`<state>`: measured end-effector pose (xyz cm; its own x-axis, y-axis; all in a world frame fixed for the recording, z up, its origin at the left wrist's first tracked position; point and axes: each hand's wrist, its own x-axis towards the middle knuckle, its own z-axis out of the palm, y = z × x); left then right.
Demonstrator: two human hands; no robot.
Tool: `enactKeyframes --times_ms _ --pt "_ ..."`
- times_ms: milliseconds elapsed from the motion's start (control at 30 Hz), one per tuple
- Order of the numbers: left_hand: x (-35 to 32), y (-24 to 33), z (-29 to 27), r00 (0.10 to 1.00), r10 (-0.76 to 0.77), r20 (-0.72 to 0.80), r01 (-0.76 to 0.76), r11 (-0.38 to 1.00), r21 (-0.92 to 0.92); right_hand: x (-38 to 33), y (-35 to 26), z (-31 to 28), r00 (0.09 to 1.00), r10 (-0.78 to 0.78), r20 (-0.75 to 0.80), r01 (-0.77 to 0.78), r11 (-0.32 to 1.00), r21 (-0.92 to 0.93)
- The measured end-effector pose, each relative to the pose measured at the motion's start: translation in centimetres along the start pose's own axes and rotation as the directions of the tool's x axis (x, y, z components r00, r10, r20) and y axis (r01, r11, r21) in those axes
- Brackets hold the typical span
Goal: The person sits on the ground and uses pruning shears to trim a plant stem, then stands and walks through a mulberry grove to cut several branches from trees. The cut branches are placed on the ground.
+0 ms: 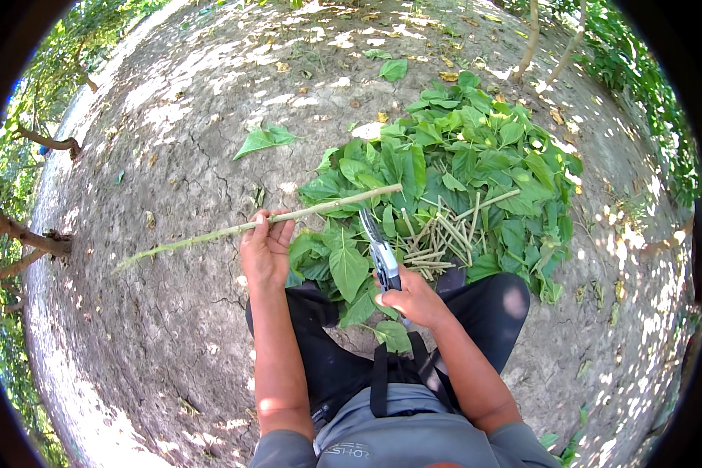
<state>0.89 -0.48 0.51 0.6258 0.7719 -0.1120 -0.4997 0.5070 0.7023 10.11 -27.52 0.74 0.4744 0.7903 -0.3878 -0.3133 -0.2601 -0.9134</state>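
Note:
A long, thin stripped stem (327, 206) lies across the fingers of my left hand (267, 251), pinched under the thumb. Its pale green tapering end points left, and the thicker end reaches over the leaves. My right hand (410, 296) is wrapped round the handles of a pair of pruning shears (382, 253). The blades point up and away from me, just below the stem and apart from it. Beyond the shears, several short cut stem pieces (448, 238) lie in a loose heap on green leaves (476, 160).
Cracked dry soil (187, 171) surrounds me. A single leaf (264, 141) lies at the far left of the pile, another leaf (394, 70) farther off. Tree branches (35, 238) stand at the left edge, thin trunks (530, 43) at the far right. My bent legs (495, 312) flank the near leaves.

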Motion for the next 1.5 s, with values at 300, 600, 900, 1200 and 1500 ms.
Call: enactKeyframes --times_ms 300,600,900,1200,1500 --pt "-0.1 -0.4 0.5 1.0 -0.018 0.023 0.018 1.0 0.003 0.6 0.2 1.1 0.997 -0.018 0.074 0.022 0.998 -0.065" --pt "-0.8 -0.7 1.3 0.994 -0.104 0.026 0.101 0.99 0.098 1.3 -1.4 2.1 0.997 -0.082 0.0 0.082 0.992 -0.093" --pt "-1.1 -0.9 1.9 0.988 -0.131 0.087 0.121 0.987 0.108 1.3 -1.1 2.1 0.994 -0.107 -0.004 0.107 0.993 -0.05" --pt "-1.9 -1.4 2.8 0.963 -0.229 0.139 0.204 0.964 0.172 1.8 -2.0 1.6 0.994 -0.086 -0.066 0.086 0.996 -0.001" --pt "-1.6 -0.7 2.6 0.977 -0.167 0.136 0.142 0.975 0.171 2.0 -0.2 0.7 0.983 -0.062 -0.174 0.076 0.994 0.076"
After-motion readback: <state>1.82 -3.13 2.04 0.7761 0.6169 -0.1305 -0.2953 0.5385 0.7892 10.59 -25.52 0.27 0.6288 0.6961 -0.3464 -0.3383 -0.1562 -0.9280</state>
